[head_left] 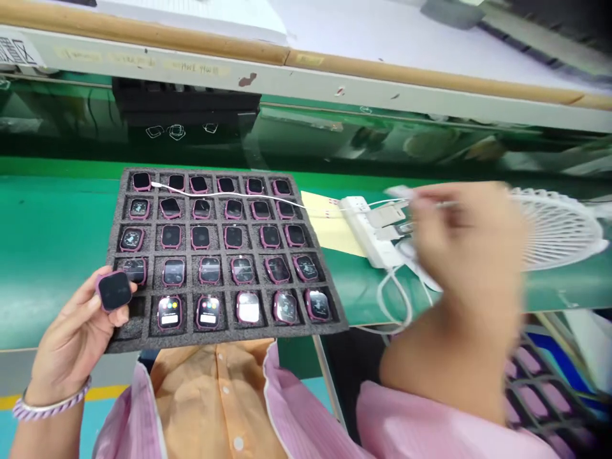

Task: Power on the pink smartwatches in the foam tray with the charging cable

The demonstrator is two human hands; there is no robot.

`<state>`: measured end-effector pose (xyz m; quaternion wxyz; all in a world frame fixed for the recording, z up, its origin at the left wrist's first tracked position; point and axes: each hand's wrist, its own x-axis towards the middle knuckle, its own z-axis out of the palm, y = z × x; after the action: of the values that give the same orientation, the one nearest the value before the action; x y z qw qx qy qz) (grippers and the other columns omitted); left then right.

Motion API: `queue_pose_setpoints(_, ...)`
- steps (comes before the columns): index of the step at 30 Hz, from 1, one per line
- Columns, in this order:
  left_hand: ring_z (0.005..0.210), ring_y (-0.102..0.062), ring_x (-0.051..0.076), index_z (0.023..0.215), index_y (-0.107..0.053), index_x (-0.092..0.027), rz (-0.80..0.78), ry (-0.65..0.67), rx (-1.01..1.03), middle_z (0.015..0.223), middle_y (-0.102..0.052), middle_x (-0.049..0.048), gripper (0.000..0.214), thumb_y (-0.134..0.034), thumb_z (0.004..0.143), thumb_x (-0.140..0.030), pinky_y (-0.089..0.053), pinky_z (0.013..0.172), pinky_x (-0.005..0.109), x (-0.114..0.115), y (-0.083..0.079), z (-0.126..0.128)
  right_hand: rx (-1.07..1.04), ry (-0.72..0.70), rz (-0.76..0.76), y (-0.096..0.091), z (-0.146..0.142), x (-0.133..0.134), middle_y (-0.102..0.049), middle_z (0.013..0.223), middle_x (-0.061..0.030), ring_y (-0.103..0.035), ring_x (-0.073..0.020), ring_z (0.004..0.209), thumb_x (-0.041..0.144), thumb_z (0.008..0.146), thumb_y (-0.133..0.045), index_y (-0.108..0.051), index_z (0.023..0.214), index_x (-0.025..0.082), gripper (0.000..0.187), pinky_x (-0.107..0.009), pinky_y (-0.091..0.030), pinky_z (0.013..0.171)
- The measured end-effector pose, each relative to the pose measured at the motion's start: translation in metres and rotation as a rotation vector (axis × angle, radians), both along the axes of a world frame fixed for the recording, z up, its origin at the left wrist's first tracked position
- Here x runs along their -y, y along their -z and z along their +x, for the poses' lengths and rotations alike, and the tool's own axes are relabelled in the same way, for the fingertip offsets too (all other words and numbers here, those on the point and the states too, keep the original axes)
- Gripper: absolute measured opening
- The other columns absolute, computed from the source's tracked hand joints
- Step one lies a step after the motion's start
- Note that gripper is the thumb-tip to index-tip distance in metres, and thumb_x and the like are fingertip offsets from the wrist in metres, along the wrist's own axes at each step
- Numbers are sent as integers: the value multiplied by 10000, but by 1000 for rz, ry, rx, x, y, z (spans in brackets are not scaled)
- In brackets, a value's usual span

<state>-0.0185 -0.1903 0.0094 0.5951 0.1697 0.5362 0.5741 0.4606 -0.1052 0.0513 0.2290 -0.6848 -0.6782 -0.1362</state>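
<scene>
My left hand (pixel 79 325) grips a smartwatch body (pixel 115 291) with a purple case and a dark screen, over the near-left corner of a grey foam tray (pixel 217 336). Rows of similar watches, such as one with a lit screen (pixel 169 312), lie in the tray's compartments. The front-left compartment below my left hand holds no watch that I can see. My right hand (pixel 466 236), smeared by motion, is up at the right with its fingers pinched on a white cable (pixel 401 192). Another stretch of white cable (pixel 229 193) crosses the tray's back rows.
Right of the tray, a white power strip (pixel 370 236) with plugged-in adapters stands on yellow paper (pixel 329 220). A white fan grille (pixel 559 229) lies behind my right hand. A shelf edge (pixel 306 60) spans the back. Another tray of pink pieces (pixel 540 389) sits low at right.
</scene>
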Motion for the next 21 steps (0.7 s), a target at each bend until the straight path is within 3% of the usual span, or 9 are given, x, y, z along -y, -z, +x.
queue_pose_setpoints(4,832,-739,178,1014,-798,-254,42,-144,-40,964,-810,0,283,-813,755,-140,-645,594,172,5,-12,-16,-165,-68,-123,44,-16,-24,-711,906,-140,-687,-320,837,390,815,-514,-676,998,191,315,-464,-567,763)
queue_pose_setpoints(7,904,-742,172,995,-793,-257,95,-201,-44,963,-802,-26,250,-788,771,-146,-630,578,139,-1,-9,-20,-257,-65,-222,61,-39,-42,-728,887,-117,-687,-313,784,447,874,-557,-693,1100,188,369,-430,-550,734)
queue_pose_setpoints(10,839,-744,196,1010,-805,-220,140,-182,-26,928,-795,28,314,-851,703,-174,-614,524,161,-10,3,-14,-193,-244,-251,53,-82,-59,-766,1083,-138,-708,-329,1012,445,1053,-397,-717,1166,205,415,-432,-540,861)
queue_pose_setpoints(13,868,-758,220,1025,-812,-216,189,-155,12,974,-799,42,336,-902,702,-189,-632,556,189,-13,14,-11,-87,-438,-314,37,-141,-79,-732,1276,-140,-675,-308,1183,352,1107,-338,-705,1264,187,432,-398,-518,942)
queue_pose_setpoints(17,772,-761,203,1025,-826,-226,213,-131,-3,960,-809,60,414,-983,643,-256,-645,565,211,-9,24,-15,71,-394,-474,32,-215,-111,-789,1052,-93,-723,-326,1028,354,1091,-512,-704,1297,232,307,-360,-503,798)
queue_pose_setpoints(21,633,-732,162,1042,-832,-236,210,-103,-25,921,-821,88,455,-1003,629,-325,-642,574,218,-5,30,-16,152,-428,-526,40,-258,-131,-787,1060,-103,-714,-326,1045,336,1046,-615,-739,1247,237,256,-345,-478,773)
